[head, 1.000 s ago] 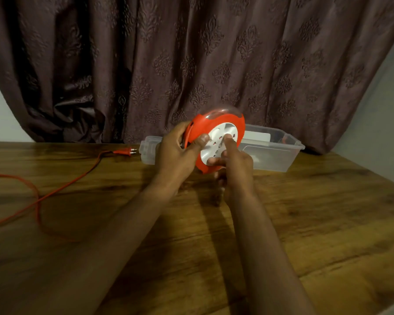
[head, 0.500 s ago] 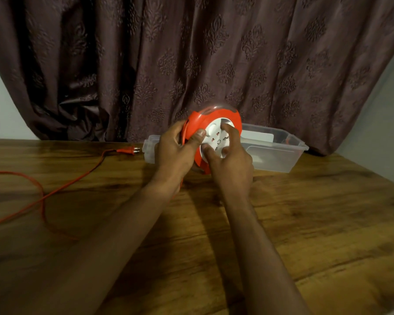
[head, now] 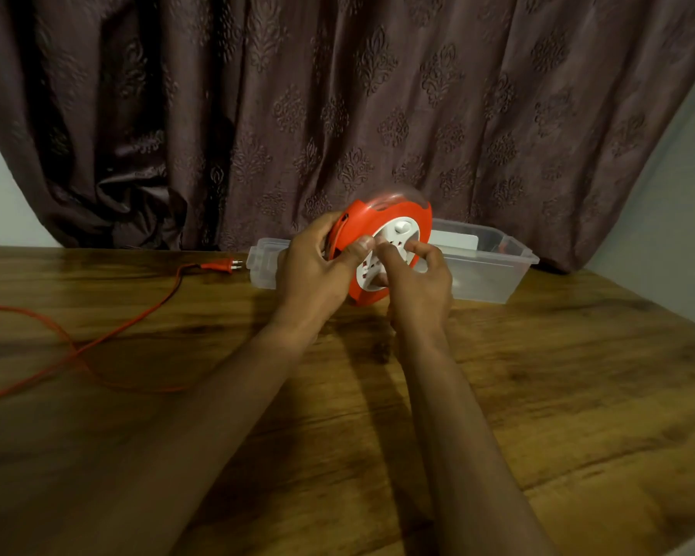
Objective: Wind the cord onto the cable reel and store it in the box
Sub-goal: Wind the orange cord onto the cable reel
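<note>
Above the desk (head: 538, 395), before the clear box (head: 494, 274), the cable reel (head: 394, 250) is held on edge, white face towards the person. Left hand (head: 314, 274) grips its rim, steadying it; right hand (head: 418, 282) fingers curl on the face, apparently to turn it. Cord (head: 109, 335) trails left, plug (head: 221, 266) pointing right.

We saw a dim, warm-lit scene; arm shadows fell across the table (head: 538, 395), the cable reel (head: 382, 218) top blurred, and edges bowed by wide-angle distortion
</note>
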